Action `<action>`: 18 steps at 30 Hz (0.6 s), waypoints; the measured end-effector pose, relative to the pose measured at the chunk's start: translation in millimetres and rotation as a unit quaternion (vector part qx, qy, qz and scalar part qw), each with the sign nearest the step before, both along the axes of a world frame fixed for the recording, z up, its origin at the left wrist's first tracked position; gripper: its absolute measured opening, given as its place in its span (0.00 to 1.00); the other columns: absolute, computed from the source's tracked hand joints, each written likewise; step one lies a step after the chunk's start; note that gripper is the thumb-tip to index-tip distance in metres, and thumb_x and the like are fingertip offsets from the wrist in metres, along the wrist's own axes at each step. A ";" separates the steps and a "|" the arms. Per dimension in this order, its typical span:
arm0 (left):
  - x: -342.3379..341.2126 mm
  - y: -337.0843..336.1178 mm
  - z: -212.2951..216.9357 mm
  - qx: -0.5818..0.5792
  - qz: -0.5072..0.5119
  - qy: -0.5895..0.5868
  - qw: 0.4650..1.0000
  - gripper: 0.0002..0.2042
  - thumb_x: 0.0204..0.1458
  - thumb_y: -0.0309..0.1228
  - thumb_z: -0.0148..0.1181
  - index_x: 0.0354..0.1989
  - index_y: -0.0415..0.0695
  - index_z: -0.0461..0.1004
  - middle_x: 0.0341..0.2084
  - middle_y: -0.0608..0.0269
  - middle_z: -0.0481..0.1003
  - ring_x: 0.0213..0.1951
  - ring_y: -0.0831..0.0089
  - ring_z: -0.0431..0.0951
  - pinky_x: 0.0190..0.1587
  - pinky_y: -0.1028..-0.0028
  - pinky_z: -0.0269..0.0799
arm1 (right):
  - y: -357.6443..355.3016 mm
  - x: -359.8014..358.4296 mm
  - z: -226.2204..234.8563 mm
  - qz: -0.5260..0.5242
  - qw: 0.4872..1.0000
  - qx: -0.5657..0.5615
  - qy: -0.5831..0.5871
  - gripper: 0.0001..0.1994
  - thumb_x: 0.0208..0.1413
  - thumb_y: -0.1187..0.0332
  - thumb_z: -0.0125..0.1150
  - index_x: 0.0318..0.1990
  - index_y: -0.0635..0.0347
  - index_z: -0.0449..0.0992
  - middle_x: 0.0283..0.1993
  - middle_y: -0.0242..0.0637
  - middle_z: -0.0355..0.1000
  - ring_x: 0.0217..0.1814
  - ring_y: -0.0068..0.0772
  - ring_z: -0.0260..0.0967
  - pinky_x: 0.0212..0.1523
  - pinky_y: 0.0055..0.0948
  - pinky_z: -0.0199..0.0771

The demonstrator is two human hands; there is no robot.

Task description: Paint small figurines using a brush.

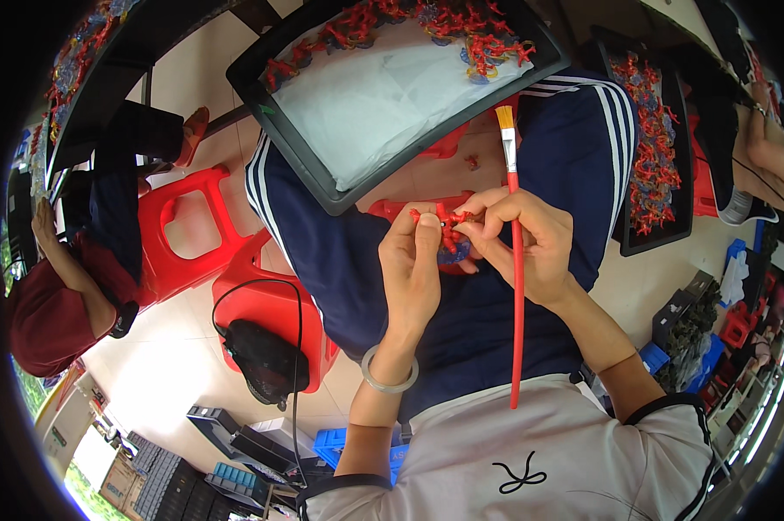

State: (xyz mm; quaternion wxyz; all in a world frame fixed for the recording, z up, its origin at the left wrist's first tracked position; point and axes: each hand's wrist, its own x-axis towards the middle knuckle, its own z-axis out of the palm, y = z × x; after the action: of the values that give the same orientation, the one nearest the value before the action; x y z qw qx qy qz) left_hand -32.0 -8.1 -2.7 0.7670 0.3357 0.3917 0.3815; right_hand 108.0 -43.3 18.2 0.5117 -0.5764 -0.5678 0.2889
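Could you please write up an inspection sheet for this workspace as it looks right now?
Surface: black tray with white sheet on the lap.
Job's things: small red coral-like piece pinched by left hand and right hand; red-handled brush in the right hand.
Clutter: red pieces along tray edge; second tray.
Grippers: both closed.
Cables: black cord over red stool.
Surroundings: seated person at left.

1. Your left hand (414,260) and right hand (522,243) cover most of the small red piece (444,221); its shape is unclear.
2. The black tray (322,187) is cut off at the top edge.
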 end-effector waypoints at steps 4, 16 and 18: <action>2.0 -2.7 0.0 0.017 -0.018 -0.042 0.999 0.14 0.66 0.35 0.40 0.38 0.37 0.67 0.25 0.62 0.74 0.22 0.80 0.73 0.18 0.84 0.62 | -3.1 -6.2 4.0 -0.023 0.998 -0.029 0.060 0.11 0.47 0.85 0.64 0.27 0.63 0.66 0.36 0.46 0.76 0.30 0.24 0.74 0.31 0.19 0.75; -4.9 1.5 16.2 -0.073 -0.016 -0.249 0.966 0.28 0.62 0.53 0.39 0.46 0.34 0.64 0.45 0.49 0.70 0.38 0.63 0.77 0.34 0.70 0.74 | 4.4 5.9 13.1 0.033 0.989 0.133 -0.052 0.17 0.45 0.83 0.66 0.26 0.57 0.60 0.37 0.48 0.77 0.36 0.41 0.76 0.34 0.32 0.76; -10.0 4.6 8.3 -0.066 -0.046 -0.234 0.969 0.27 0.63 0.52 0.40 0.47 0.34 0.64 0.45 0.49 0.70 0.40 0.62 0.76 0.36 0.69 0.74 | 5.6 5.5 7.8 0.037 0.988 0.145 -0.044 0.16 0.45 0.84 0.66 0.25 0.58 0.61 0.37 0.47 0.77 0.34 0.39 0.75 0.32 0.29 0.75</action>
State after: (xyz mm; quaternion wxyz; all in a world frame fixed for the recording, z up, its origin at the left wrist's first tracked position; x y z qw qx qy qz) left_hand -42.0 -3.5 5.6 0.8746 0.2033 0.2099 0.3869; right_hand 113.6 -37.7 26.0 0.5532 -0.4873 -0.6464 0.1965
